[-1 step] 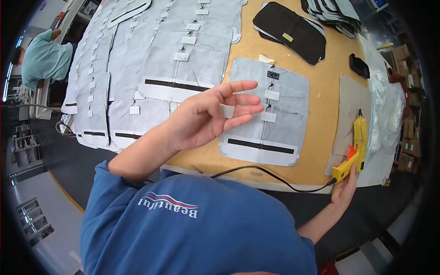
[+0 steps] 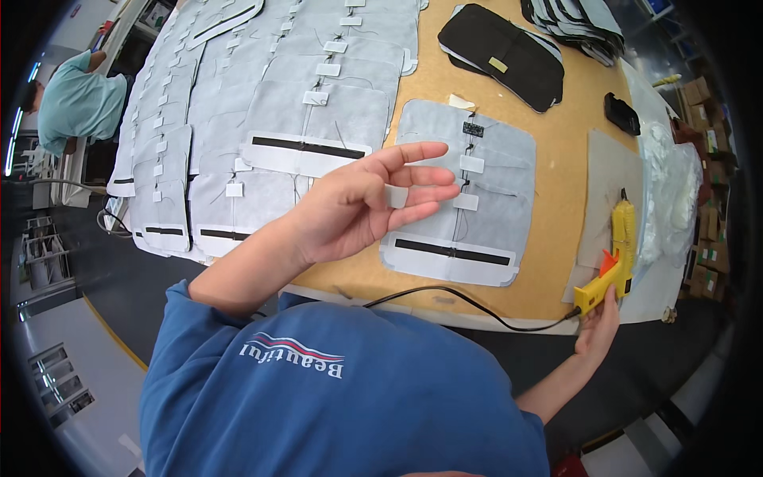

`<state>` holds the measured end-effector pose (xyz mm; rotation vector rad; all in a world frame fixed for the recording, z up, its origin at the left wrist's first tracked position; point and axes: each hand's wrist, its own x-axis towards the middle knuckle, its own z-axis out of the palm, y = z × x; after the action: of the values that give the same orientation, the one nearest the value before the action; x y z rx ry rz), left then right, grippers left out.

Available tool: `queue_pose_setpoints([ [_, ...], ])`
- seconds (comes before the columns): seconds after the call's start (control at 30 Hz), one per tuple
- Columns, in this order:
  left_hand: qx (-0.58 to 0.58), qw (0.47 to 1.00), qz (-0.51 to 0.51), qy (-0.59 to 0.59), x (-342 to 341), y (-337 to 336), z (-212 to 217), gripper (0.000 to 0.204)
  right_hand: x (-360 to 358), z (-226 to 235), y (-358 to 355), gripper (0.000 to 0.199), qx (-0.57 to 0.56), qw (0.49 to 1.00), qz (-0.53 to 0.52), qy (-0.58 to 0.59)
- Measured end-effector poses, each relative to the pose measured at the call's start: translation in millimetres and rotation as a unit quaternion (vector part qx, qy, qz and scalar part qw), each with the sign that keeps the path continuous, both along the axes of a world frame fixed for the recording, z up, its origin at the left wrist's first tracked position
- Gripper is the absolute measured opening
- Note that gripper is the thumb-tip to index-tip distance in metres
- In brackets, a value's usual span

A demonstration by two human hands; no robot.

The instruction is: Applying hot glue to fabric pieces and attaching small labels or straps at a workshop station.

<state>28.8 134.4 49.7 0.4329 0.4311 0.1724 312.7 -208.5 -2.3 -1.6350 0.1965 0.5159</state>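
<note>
Nothing has shifted since the earlier frame: your left hand (image 2: 362, 207) still hovers palm-up over the table, and your right hand (image 2: 598, 324) still sits at the table's near edge. Your left fingers are loosely spread, with a small white patch (image 2: 396, 195) pinched between thumb and fingers. Just past those fingertips lies a grey fabric pad (image 2: 461, 191) flat on the cork tabletop (image 2: 556, 159), carrying two white patches and a black strip along its near edge. Beyond your left hand, rows of similar grey pads (image 2: 262, 103) overlap one another. Your right hand is closed around the handle of a yellow glue gun (image 2: 616, 254), whose body lies on a grey card (image 2: 608, 171); its black cord (image 2: 469, 306) trails along the table edge toward you. Black pads (image 2: 501, 56) are stacked well beyond both hands. No containers show clearly.
</note>
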Motion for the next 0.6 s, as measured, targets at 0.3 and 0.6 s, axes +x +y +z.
queue_pose_setpoints([
  [0.3,0.084,0.993,-0.068,-0.048,10.9,-55.4,11.8,0.090,-105.5,41.9,90.0,0.015,-0.037,0.829,0.281,-0.481],
  [0.6,0.183,0.976,-0.080,-0.083,12.3,-77.4,2.5,0.086,-147.8,32.4,143.4,0.032,0.032,0.721,0.349,-0.598],
])
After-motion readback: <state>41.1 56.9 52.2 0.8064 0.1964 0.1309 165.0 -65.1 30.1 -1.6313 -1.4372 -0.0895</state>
